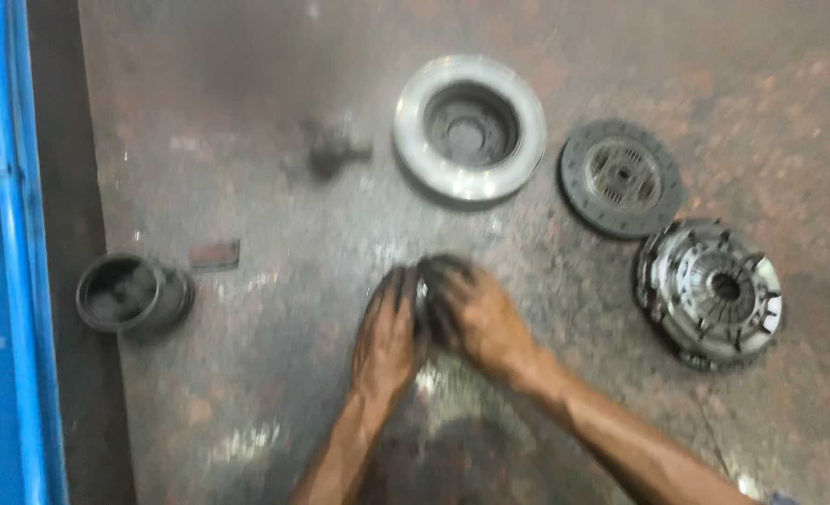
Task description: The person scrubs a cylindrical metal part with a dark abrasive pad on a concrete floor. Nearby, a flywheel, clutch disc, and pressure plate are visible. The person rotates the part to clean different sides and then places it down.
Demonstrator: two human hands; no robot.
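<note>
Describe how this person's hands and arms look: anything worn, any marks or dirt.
Both forearms are bare, with no sleeves, gloves, watch or rings visible. The left hand and right hand are smeared with dark grease or grime, heaviest on the fingers. The picture is blurred, so finer marks cannot be made out.

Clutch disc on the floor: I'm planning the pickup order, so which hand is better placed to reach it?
Probably the right hand: it is on the clutch disc's side; the left hand would cross over.

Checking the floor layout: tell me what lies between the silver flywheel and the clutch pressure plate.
The dark clutch disc lies between flywheel and pressure plate, in the head view.
</note>
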